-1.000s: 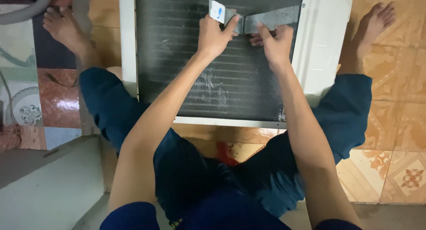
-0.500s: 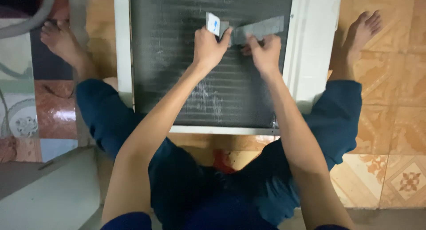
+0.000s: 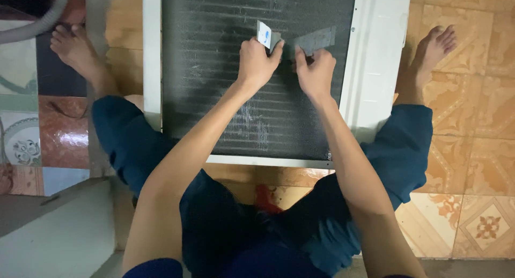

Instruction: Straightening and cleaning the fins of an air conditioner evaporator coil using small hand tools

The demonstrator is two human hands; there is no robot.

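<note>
seated on a tiled floor, a person's left hand (image 3: 259,63) pinches a small white card (image 3: 263,34) while the right hand (image 3: 316,71) grips a grey strip (image 3: 314,41) at two o'clock, both pressed on a dark finned coil panel (image 3: 214,68) in its white frame (image 3: 375,58); hard scraping could likely bend the thin fins.

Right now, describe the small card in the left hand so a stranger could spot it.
Find the dark finned coil panel in its white frame on the floor. Near its top edge, the left hand pinches a small white card with a blue mark, beside the grey flat tool.
</note>
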